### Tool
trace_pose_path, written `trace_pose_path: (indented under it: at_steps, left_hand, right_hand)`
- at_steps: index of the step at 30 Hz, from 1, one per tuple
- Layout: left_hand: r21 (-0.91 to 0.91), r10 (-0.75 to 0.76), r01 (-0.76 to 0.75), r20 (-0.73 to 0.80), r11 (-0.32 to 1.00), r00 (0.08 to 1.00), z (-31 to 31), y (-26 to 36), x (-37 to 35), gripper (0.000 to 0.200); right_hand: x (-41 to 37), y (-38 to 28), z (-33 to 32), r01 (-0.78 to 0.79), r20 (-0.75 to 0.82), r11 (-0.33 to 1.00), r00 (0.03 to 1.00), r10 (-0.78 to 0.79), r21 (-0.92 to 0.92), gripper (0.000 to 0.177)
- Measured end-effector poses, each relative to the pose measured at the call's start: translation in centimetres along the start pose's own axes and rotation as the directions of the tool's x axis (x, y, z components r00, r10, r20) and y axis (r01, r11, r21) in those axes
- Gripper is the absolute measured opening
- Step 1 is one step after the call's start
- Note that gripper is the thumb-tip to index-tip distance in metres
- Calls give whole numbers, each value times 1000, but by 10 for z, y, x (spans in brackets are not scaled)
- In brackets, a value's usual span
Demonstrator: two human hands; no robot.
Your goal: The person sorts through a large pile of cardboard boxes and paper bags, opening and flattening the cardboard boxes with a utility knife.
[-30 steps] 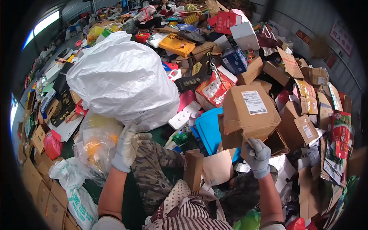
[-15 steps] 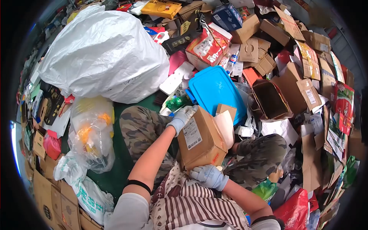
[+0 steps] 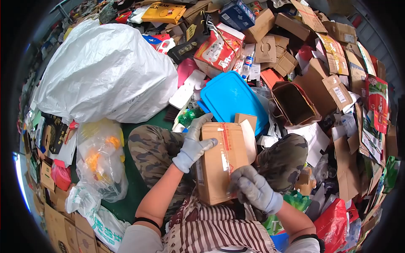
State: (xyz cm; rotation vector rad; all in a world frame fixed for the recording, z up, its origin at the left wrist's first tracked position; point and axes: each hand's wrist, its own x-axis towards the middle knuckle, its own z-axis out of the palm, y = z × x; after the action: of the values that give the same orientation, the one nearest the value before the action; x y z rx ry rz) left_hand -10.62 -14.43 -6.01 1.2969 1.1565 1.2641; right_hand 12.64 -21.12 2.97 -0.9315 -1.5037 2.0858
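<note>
A brown cardboard box stands between my knees, its taped face turned toward me and red print on the tape. My left hand, in a pale work glove, grips the box's upper left side, thumb across the front. At the box's lower right edge is my gloved right hand, its fingers curled together. Whatever may be between those fingers is hidden. Part of a white label shows on the box's left side. Just behind the box are a smaller cardboard piece and a blue plastic lid.
A big white sack fills the upper left. Clear plastic bags lie beside my left knee. Flattened cartons, an open paper bag, a red patterned box and a red bag are heaped around me.
The box has turned, so its labelled face now points left and a taped face shows. My right hand has moved from the bottom edge up to the right side, with its fingers curled.
</note>
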Motion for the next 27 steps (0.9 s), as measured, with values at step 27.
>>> trace_pose_path:
  at_steps: [27]
  left_hand:
    - [534, 531, -413, -81, 738, 844, 46, 84, -53, 46]
  right_hand:
    - [25, -45, -16, -56, -436, 843, 873, -219, -535, 23]
